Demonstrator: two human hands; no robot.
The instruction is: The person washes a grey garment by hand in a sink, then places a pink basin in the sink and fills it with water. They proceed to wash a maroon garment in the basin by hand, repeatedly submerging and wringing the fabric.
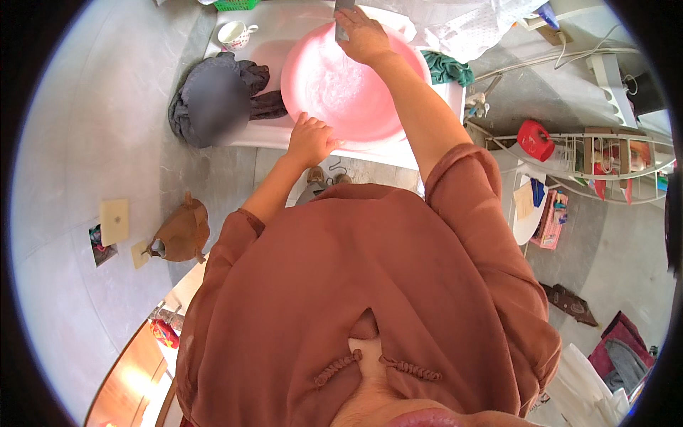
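A large pink plastic basin (373, 115) with water in it stands on a white sink unit. Over its far rim, my right hand (363, 36) rests on a flat grey metal faucet (344, 24), fingers across its top; whether they grip it cannot be made out. Water runs into the basin below. At the near left rim is my left hand (312, 140), its fingers bent over the edge and the thumb out to the side. A dark grey cloth (197, 117), partly blurred, lies left of the basin, with one end touching it.
A white patterned cup (235, 35) stands at the back left, near a green basket (236, 4). Green cloth (447, 68) lies right of the basin. Farther right are a wall tap (476, 105), a red container (535, 141) and a white wire rack (581, 173). A brown bag (184, 229) hangs at left.
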